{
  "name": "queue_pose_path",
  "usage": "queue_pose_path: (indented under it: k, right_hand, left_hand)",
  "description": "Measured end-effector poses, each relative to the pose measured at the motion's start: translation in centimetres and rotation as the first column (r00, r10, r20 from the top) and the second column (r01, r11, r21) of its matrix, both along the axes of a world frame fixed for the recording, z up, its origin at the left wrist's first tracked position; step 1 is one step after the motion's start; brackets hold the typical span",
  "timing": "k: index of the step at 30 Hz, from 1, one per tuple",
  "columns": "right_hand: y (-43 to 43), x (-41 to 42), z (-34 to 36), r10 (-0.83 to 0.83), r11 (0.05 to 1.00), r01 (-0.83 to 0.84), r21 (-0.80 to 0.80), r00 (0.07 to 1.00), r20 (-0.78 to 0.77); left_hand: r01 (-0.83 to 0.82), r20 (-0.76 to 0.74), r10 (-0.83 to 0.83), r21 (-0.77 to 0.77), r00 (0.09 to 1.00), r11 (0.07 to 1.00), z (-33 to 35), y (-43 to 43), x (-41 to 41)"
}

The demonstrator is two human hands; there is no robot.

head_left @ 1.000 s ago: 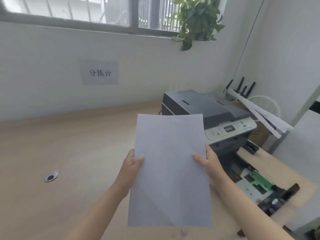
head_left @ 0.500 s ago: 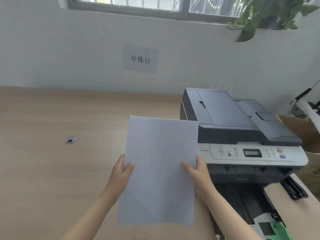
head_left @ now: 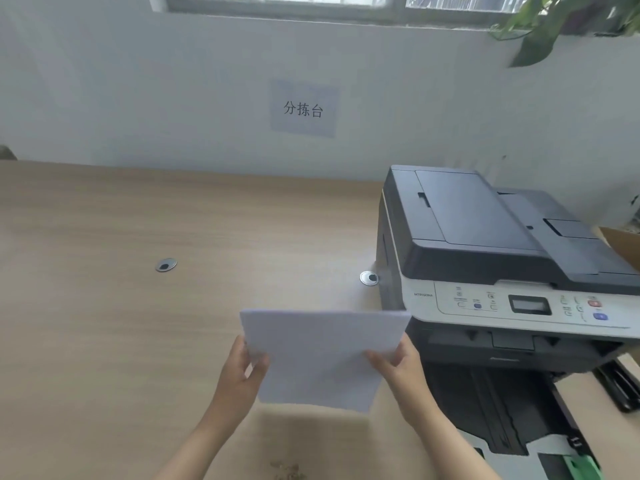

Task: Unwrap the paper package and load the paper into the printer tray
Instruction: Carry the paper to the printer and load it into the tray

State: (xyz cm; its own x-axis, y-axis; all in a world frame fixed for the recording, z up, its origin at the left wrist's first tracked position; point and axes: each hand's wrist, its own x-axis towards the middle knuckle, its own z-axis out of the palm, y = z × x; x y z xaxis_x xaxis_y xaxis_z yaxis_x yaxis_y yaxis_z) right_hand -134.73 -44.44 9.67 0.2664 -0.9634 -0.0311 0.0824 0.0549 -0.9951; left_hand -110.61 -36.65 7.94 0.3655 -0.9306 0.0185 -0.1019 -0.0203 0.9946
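— Which step do we have in hand?

— We judge it is the loading step. We see no wrapper anywhere, and we hold bare white paper [head_left: 322,358] over the wooden desk [head_left: 138,323], just to the left of the printer [head_left: 485,271].

— How do our hands grip it?

— The left hand [head_left: 239,372] pinches the left edge, thumb on top and the other fingers under the paper. The right hand [head_left: 398,367] does the same on the right edge. Both are closed on the paper, and it hangs in the air, tilted so that its far edge is higher. It does not touch the desk. We cannot tell if it is one sheet or a thin stack.

— Where is the tray?

— The printer tray [head_left: 498,420] is pulled out of the front of the printer, low at the right of our view. A green guide [head_left: 581,465] shows at its near end, at the bottom edge. The paper is beside the tray, not yet over it.

— What does the next move ask of us?

— We think we must carry the paper to the right and down, bring its edges square with the tray, and lay it flat between the guides. The paper is thin and bends easily, so we should keep both hands on it until it rests there.
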Motion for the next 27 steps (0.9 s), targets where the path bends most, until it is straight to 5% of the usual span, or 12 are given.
queue_pose_path:
  k: [16, 27]
  right_hand:
    - [-0.2, 1.0, -1.4, 0.006, 0.998, -0.016, -0.067, 0.989, -0.15]
    - [-0.4, 2.1, -4.0, 0.039, 0.997, -0.013, 0.078, 0.94, -0.339]
  left_hand:
    - [-0.058, 0.105, 0.057, 0.003, 0.993, 0.998, -0.5, -0.3, 0.0]
    - [-0.079, 0.266, 0.043, 0.127, 0.963, 0.989, -2.5, -1.0, 0.3]
